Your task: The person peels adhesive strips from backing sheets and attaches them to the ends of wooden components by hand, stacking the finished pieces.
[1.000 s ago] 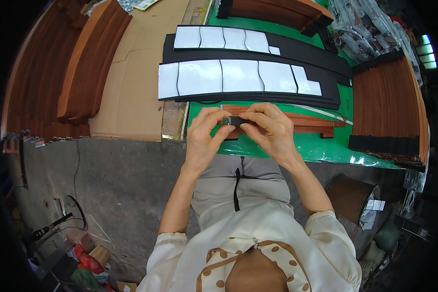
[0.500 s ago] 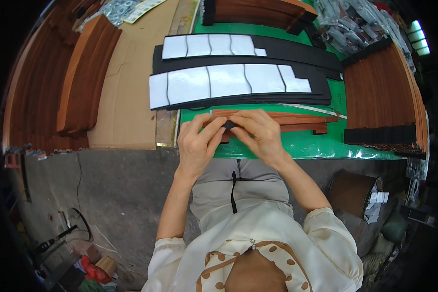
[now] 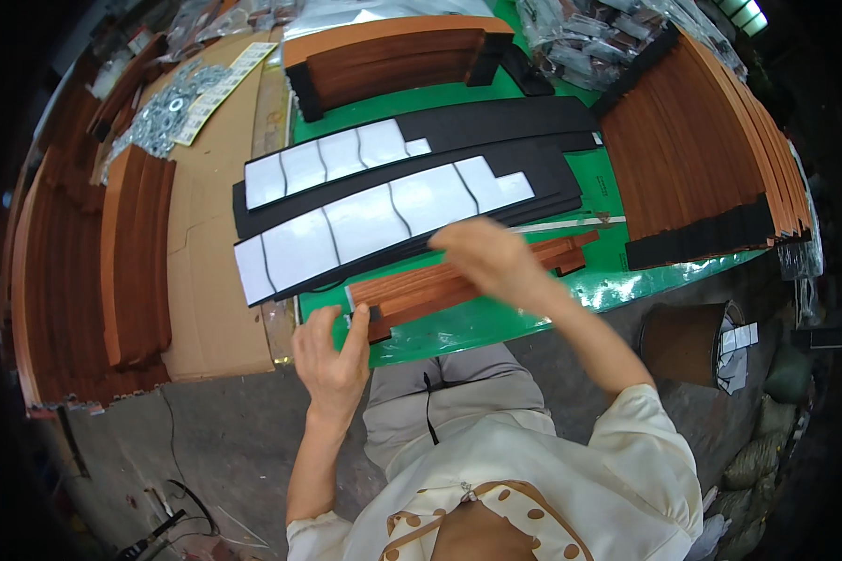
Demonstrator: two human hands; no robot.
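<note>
A reddish-brown wooden strip [image 3: 421,289] lies near the table's front edge, with a small dark block at its far right underside. My left hand [image 3: 332,365] is at the strip's left end, thumb and fingers closed about its corner. Beside the thumb sits a small black piece [image 3: 375,314] on the strip. Above the strip's middle is my right hand [image 3: 496,264], smeared by motion, its fingertips by the edge of the black sheets [image 3: 557,178]. White backing pieces [image 3: 365,218] with wavy dark gaps cover part of those sheets.
Stacked brown wooden boards with black ends [image 3: 692,159] stand at the right; more boards [image 3: 136,262] are at the left on cardboard [image 3: 217,280]. A curved wooden piece [image 3: 393,65] stands at the back. Washers [image 3: 164,110] and bagged parts [image 3: 580,42] lie behind.
My hands have parted: the right moved away from the strip's left end toward the black sheets; the left stays at that end. The view has turned and shifted.
</note>
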